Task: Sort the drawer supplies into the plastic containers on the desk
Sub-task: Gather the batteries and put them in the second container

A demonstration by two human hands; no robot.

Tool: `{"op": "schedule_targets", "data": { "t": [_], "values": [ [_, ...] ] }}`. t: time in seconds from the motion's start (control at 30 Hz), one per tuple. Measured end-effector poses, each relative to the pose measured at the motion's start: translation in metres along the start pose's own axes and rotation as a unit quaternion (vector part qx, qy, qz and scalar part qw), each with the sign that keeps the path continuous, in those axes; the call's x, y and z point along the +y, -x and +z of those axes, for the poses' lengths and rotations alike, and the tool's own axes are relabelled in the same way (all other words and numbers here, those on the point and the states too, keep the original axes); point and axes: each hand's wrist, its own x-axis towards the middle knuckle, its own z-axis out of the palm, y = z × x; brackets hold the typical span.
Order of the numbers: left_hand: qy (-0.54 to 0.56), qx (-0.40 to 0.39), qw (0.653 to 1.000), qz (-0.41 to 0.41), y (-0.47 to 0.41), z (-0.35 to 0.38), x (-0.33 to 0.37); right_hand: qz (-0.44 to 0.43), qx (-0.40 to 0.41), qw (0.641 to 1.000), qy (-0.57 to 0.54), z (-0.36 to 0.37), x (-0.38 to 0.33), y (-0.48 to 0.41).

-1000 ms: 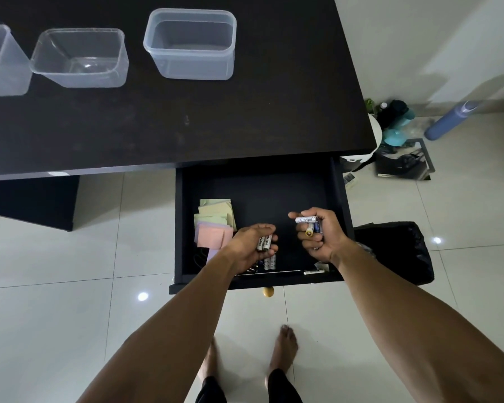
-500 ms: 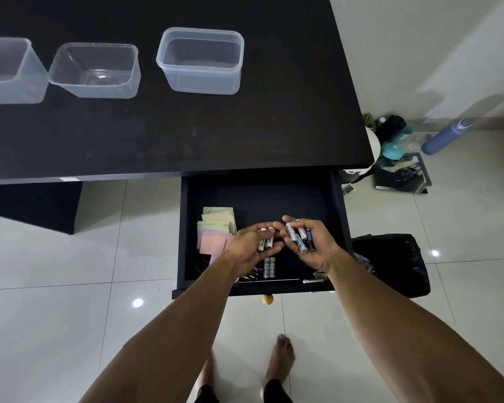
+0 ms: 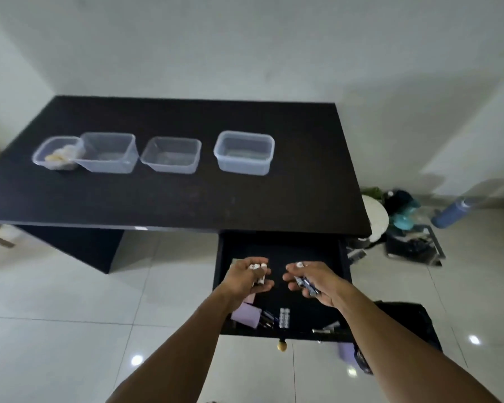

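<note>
Both our hands hold batteries above the open drawer.

Our left hand (image 3: pixel 249 279) is curled around a few white-tipped batteries (image 3: pixel 258 271), and our right hand (image 3: pixel 312 279) is loosely cupped around several dark blue batteries (image 3: pixel 304 283); the two hands hang side by side, apart, over the dark drawer (image 3: pixel 282 248). Lower in the drawer we see two more white batteries (image 3: pixel 284 317), a lilac pad of notes (image 3: pixel 245 315) and some small dark items we cannot make out. On the black worktop (image 3: pixel 186 199) four clear plastic containers stand in a row: the leftmost round tub (image 3: pixel 56 154) holds something pale, touching the next tub (image 3: pixel 109 152); then a shallower tub (image 3: pixel 171 155), and well apart the rightmost container (image 3: pixel 244 152).
</note>
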Motion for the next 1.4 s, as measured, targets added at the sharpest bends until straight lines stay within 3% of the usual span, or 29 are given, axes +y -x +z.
{"op": "schedule_targets", "data": {
  "t": [0.23, 0.63, 0.93, 1.2, 1.4],
  "values": [
    [0.011, 0.06, 0.995, 0.073, 0.067, -0.053, 0.058, -0.058, -0.056, 0.991, 0.105, 0.074, -0.065, 0.033],
    [-0.002, 0.14, 0.978, 0.156, 0.123, -0.239, 0.182, -0.114, -0.077, 0.979, 0.151, 0.283, -0.166, 0.031],
    [0.033, 0.155, 0.976, 0.148, 0.106, -0.343, 0.25, -0.119, -0.058, 0.98, 0.151, 0.407, -0.226, 0.012],
    [0.068, 0.14, 0.978, 0.138, 0.047, -0.39, 0.304, -0.107, -0.052, 0.983, 0.137, 0.458, -0.297, -0.052],
    [0.016, 0.169, 0.977, 0.127, -0.018, -0.426, 0.354, -0.112, -0.037, 0.979, 0.167, 0.487, -0.35, -0.117]
  ]
}}
